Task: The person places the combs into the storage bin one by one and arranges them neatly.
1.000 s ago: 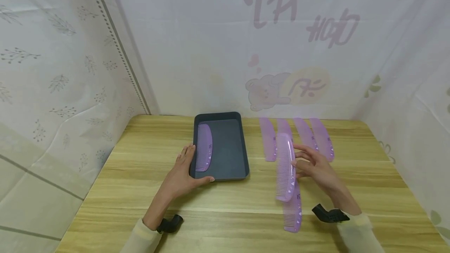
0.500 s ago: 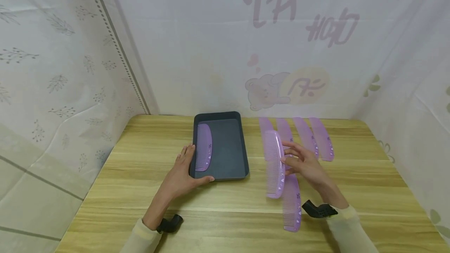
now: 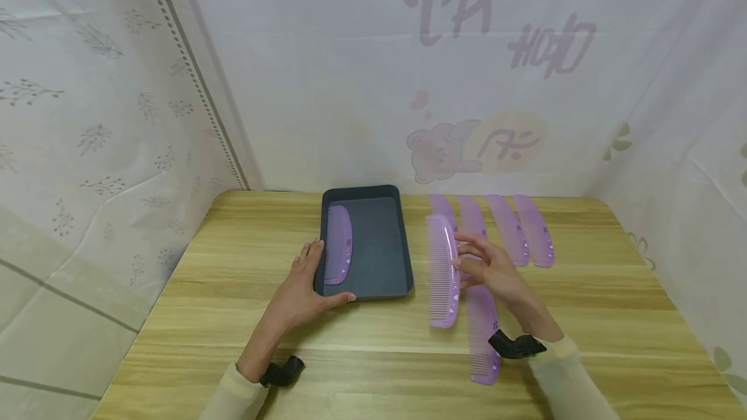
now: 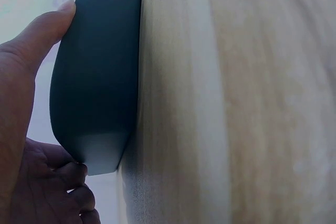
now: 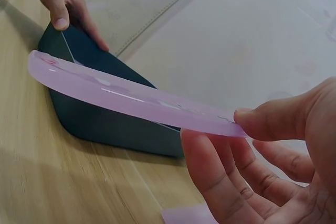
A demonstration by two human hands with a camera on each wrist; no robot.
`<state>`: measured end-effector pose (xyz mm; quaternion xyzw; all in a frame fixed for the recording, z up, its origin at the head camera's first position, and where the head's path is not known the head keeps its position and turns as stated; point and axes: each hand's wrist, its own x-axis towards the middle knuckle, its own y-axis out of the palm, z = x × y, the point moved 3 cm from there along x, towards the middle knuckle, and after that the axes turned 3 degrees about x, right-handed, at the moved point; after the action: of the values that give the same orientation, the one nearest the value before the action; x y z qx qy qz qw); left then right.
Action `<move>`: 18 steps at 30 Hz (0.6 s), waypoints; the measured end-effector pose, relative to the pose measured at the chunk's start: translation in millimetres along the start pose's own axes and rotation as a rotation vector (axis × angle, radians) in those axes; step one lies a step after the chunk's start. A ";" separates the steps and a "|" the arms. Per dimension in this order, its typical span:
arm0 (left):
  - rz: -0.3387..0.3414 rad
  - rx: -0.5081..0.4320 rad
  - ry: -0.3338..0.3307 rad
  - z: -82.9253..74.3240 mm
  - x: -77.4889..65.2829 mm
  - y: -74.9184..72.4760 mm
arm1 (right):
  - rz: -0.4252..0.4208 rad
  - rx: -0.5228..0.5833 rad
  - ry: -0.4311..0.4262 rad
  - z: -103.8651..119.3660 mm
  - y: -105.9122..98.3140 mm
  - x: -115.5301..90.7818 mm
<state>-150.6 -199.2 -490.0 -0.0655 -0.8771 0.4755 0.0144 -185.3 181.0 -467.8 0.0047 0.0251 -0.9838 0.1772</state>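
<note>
A purple comb (image 3: 446,271) with a curved spine and fine teeth is held above the table, right of the tray. My right hand (image 3: 493,274) pinches its spine between thumb and fingers, as the right wrist view also shows. My left hand (image 3: 299,293) rests spread around the near left corner of a dark grey tray (image 3: 380,293); its thumb (image 4: 50,27) touches the rim. Inside the tray, along its left side, lies another purple comb (image 3: 340,248), teeth to the left.
Several purple combs (image 3: 533,232) lie in a row at the back right of the wooden table (image 3: 233,264). One more comb (image 3: 484,342) lies nearer, below my right hand. A printed cloth (image 3: 327,83) hangs behind the table.
My right hand has moved left with the comb, towards the tray. My left hand, the tray and the comb inside it have stayed in place.
</note>
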 end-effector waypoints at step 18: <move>-0.002 0.013 -0.011 0.4 -0.6 0.4 | 0.014 0.050 0.028 1.7 26.1 21.6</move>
<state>-150.0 -199.4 -490.5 -0.0619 -0.8741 0.4817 0.0105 -196.4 149.0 -467.8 0.0233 0.0032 -0.9827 0.1835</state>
